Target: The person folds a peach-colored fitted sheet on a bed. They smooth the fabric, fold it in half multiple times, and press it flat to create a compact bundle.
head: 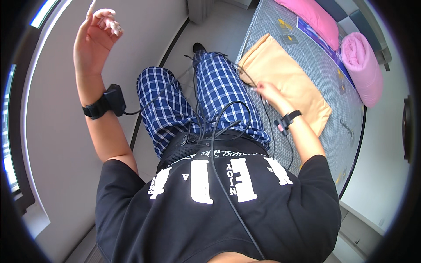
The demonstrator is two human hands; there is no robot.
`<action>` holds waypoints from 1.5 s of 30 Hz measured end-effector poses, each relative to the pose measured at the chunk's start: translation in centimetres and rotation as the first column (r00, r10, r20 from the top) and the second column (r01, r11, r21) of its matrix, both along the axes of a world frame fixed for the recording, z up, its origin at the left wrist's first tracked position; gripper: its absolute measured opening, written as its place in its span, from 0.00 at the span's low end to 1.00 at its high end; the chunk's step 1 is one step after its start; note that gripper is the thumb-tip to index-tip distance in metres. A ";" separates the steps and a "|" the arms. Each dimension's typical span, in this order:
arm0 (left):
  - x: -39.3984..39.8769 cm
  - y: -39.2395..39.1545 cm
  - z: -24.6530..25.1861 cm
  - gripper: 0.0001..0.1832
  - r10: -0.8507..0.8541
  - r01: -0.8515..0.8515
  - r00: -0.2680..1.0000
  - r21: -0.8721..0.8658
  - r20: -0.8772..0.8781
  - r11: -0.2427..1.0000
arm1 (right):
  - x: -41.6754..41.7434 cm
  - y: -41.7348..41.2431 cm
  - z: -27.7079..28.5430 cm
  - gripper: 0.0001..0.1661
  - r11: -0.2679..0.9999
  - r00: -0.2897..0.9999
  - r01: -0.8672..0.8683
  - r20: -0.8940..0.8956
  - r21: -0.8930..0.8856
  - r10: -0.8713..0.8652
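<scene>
My left hand (97, 42) is raised at the upper left in front of the white wall, with one finger extended and the others loosely curled. Nothing shows in it. My right hand (268, 92) is over the near side of a folded peach-coloured cloth (289, 75) that lies on a mattress (332, 115). Its fingers are bent down and mostly hidden, so I cannot tell whether they grip anything. A thin black cable (246, 75) runs right beside those fingers. Each forearm wears a black strap with a small device, the left device (115, 100) being larger.
A rolled pink quilt (363, 72) and a pink pillow (315, 19) rest near the headboard (361, 24). My legs in checked trousers (220, 82) stand beside the mattress. Black cables (213, 141) loop across my waist. A window (13, 131) borders the left wall.
</scene>
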State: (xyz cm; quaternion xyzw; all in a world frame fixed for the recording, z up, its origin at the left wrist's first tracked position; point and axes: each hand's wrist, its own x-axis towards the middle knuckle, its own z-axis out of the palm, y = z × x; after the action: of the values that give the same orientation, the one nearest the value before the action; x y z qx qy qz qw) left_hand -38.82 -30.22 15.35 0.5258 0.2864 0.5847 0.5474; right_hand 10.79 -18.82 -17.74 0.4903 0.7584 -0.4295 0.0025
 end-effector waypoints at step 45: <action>32.6 24.0 -23.6 0.25 -0.467 0.595 0.803 -0.529 0.370 0.605 | 22.3 5.0 -3.8 0.31 0.408 0.331 0.912 -0.495 -0.052 -0.804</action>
State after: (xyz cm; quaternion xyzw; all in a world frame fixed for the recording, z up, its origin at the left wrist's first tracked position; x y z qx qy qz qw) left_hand -6.20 -6.18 -8.28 0.3165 0.2376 0.3143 0.8629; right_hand 33.13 -13.80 -21.49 0.7006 0.4031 -0.3706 -0.4574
